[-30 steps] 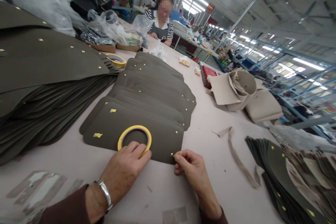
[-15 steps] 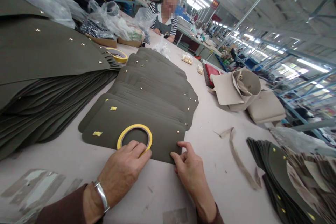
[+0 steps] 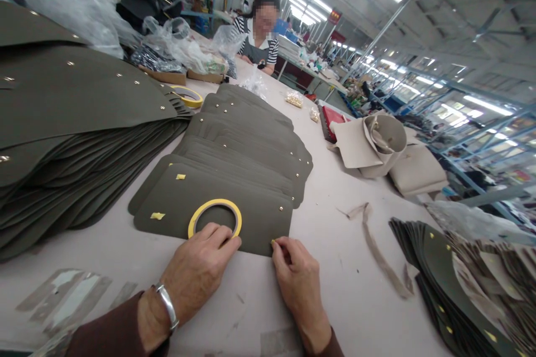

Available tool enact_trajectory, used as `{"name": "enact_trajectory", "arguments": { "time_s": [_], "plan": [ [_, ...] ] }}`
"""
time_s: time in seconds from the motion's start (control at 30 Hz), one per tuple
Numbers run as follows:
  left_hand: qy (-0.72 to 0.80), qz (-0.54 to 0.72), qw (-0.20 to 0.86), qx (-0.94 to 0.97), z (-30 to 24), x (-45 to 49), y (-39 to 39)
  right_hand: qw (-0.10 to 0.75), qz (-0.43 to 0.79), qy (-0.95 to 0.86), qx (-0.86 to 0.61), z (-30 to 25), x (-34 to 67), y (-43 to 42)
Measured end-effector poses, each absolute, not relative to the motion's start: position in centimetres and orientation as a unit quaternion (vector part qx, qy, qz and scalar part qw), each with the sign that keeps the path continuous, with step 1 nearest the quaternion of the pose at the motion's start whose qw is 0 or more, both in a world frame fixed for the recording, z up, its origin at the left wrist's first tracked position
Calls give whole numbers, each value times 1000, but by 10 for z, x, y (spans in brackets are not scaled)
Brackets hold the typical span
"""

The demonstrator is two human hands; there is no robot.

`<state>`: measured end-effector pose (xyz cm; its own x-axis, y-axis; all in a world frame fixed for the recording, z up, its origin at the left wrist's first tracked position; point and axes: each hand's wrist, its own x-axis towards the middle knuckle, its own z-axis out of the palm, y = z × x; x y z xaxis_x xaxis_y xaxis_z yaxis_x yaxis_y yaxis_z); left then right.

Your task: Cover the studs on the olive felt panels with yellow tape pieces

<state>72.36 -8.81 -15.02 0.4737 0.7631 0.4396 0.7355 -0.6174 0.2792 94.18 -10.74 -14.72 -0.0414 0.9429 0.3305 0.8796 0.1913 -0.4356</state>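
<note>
A fanned stack of dark olive leather-like panels [image 3: 251,195] lies on the table in front of me, with small metal studs and yellow tape bits on the nearest panel. My left hand [image 3: 205,256] grips the near rim of a roll of yellow tape [image 3: 194,217], which rests on that panel. At the panel's lower right corner, my right hand [image 3: 297,268] is closed in a pinch. A small piece of yellow tape [image 3: 273,242] shows at its fingertips.
Larger olive panels [image 3: 100,95] are piled at the left, beside another tape roll [image 3: 187,97]. A beige bag [image 3: 355,145], a fabric strip [image 3: 377,256] and more taped panels [image 3: 422,262] lie to the right. Across the table sits a person [image 3: 259,33].
My right hand's fingers have closed from a spread grip into a pinch at the panel corner, and yellow tape now shows there. My left hand stays on the tape roll. The view shifted slightly.
</note>
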Motion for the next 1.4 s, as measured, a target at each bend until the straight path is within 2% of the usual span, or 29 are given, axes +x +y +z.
{"name": "enact_trajectory", "arguments": {
  "time_s": [0.17, 0.3, 0.4, 0.5, 0.6, 0.73, 1.13, 1.23, 1.4],
  "plan": [
    [393, 395, 55, 828, -142, 719, -89, 255, 64, -725, -637, -139, 940, -104],
    [375, 431, 147, 808, -129, 714, -100, 204, 191, -725, -630, -127, 949, -112],
    [399, 421, 172, 796, -124, 713, -111, 256, 228, -725, -598, -115, 950, -122],
    [420, 419, 160, 789, -122, 715, -120, 380, 199, -741, -517, -104, 938, -131],
    [413, 421, 131, 797, -119, 719, -123, 427, 166, -779, -427, -99, 922, -136],
    [404, 409, 101, 812, -116, 722, -122, 416, 132, -814, -383, -101, 911, -136],
    [369, 415, 73, 828, -118, 723, -124, 402, 139, -826, -369, -111, 910, -130],
    [364, 404, 92, 834, -117, 725, -122, 416, 97, -822, -378, -115, 907, -129],
    [379, 304, 161, 859, -115, 727, -116, 439, 37, -803, -403, -123, 907, -127]
  ]
}}
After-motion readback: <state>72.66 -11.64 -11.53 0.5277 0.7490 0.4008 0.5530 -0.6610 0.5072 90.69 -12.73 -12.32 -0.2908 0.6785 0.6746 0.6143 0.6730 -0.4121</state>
